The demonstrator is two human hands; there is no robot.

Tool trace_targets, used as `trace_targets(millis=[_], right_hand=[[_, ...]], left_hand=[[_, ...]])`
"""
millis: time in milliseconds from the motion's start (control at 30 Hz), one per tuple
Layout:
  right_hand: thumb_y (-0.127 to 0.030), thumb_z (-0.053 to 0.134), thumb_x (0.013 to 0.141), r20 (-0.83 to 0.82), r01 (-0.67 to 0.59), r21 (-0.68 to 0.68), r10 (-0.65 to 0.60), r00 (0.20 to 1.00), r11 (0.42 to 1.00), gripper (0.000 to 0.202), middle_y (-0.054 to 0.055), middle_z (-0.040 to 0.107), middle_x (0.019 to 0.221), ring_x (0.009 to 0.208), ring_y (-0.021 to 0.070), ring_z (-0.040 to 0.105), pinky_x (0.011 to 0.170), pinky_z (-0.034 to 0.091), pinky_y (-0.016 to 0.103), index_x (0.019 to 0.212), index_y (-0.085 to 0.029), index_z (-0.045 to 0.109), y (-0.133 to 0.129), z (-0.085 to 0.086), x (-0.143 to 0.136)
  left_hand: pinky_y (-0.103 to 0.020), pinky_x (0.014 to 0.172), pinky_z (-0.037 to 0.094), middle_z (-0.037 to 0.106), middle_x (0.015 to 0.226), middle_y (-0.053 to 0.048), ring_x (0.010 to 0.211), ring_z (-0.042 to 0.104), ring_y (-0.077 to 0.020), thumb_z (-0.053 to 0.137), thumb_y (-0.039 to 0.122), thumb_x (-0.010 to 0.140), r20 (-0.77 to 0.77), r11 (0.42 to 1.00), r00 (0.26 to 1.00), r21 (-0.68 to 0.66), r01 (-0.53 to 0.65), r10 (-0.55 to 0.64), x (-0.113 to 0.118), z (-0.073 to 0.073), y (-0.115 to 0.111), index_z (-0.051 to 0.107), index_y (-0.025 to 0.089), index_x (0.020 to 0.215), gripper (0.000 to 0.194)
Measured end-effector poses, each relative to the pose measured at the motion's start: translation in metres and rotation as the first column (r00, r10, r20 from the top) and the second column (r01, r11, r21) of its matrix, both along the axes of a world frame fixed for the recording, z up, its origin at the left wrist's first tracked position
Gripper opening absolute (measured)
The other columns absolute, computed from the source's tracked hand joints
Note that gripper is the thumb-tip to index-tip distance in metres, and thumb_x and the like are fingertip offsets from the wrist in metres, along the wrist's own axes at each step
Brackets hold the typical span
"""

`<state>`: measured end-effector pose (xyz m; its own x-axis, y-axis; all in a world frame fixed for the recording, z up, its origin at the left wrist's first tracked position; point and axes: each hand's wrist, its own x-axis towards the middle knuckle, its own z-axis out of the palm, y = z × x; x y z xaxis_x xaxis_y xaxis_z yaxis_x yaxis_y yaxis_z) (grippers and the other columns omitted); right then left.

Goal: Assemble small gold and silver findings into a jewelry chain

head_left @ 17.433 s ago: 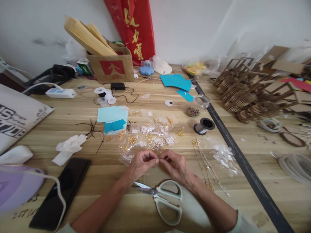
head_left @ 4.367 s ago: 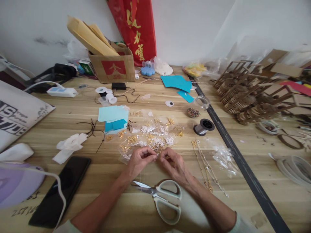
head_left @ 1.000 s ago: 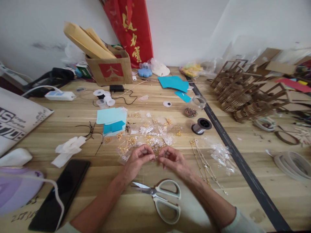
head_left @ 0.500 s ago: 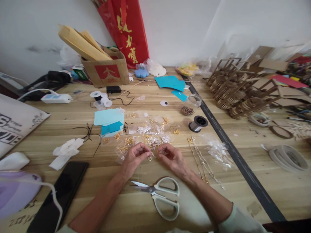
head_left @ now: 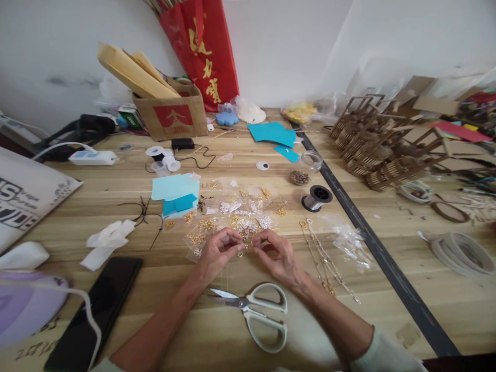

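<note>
- A person's left hand [head_left: 219,254], at the center of the frame, brings thumb and fingertips together beside a tiny ring [head_left: 239,254]; whether the fingers grip it cannot be told.
- The right hand [head_left: 281,257], just right of center, curls its fingers toward the thumb, the fingertips near those of the left; whether it grasps anything cannot be told.
- Gold and silver metal pieces [head_left: 247,226] lie in small clear bags at center, just beyond the hands.
- Scissors [head_left: 264,328], blades parted, rest at lower center between the forearms.
- Gold and silver chains [head_left: 324,258] stretch across the table right of center, near a spool of wire [head_left: 316,198].
</note>
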<state>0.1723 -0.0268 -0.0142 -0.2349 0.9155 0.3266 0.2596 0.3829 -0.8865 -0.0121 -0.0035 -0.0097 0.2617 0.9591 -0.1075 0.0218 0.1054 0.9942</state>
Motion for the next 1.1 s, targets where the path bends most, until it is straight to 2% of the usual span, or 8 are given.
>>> trace_targets(millis=[333, 733, 967, 1100], right_hand=[[-0.019, 0.054, 0.089, -0.014, -0.024, 0.014, 0.024, 1.000, 1.000, 0.007, 0.005, 0.062, 0.089, 0.077, 0.0143, 0.061, 0.060, 0.053, 0.023, 0.096, -0.019, 0.058, -0.004, 0.008, 0.000], [-0.020, 0.053, 0.091, -0.025, -0.019, -0.021, 0.019, 0.999, 1.000, 0.008, 0.005, 0.062, 0.089, 0.075, 0.0150, 0.062, 0.062, 0.054, 0.025, 0.096, -0.020, 0.058, -0.002, 0.004, 0.000], [-0.019, 0.056, 0.089, 0.205, -0.062, 0.114, 0.038, 0.978, 0.992, 0.007, 0.005, 0.060, 0.087, 0.077, 0.0170, 0.058, 0.067, 0.050, 0.028, 0.096, -0.020, 0.057, 0.001, -0.005, 0.002], [-0.018, 0.046, 0.095, 0.331, -0.133, 0.122, 0.086, 0.940, 0.984, 0.016, 0.008, 0.061, 0.090, 0.080, 0.0185, 0.058, 0.072, 0.049, 0.030, 0.097, -0.020, 0.061, 0.001, -0.004, 0.002]], left_hand=[[-0.024, 0.062, 0.049, 0.070, 0.072, -0.004, 0.067, 0.062, -0.0145, 0.074, 0.023, 0.066, -0.024, 1.000, 1.000, 0.017, -0.012, 0.013, 0.001, -0.012, 0.003, 0.070, 0.014, 0.080, 0.017], [-0.024, 0.060, 0.048, 0.070, 0.066, -0.005, 0.061, 0.061, -0.0145, 0.075, 0.025, 0.067, -0.041, 0.999, 0.999, 0.035, 0.035, -0.033, -0.001, -0.011, 0.004, 0.069, 0.013, 0.069, 0.013], [-0.023, 0.059, 0.047, 0.068, 0.064, -0.003, 0.061, 0.060, -0.0143, 0.075, 0.026, 0.067, -0.039, 0.999, 0.999, 0.045, -0.006, 0.008, -0.002, -0.014, 0.004, 0.068, 0.013, 0.069, 0.014], [-0.023, 0.059, 0.047, 0.067, 0.063, -0.003, 0.060, 0.059, -0.0138, 0.075, 0.025, 0.067, -0.040, 0.999, 0.999, 0.032, 0.008, -0.007, -0.002, -0.012, 0.005, 0.068, 0.014, 0.068, 0.014]])
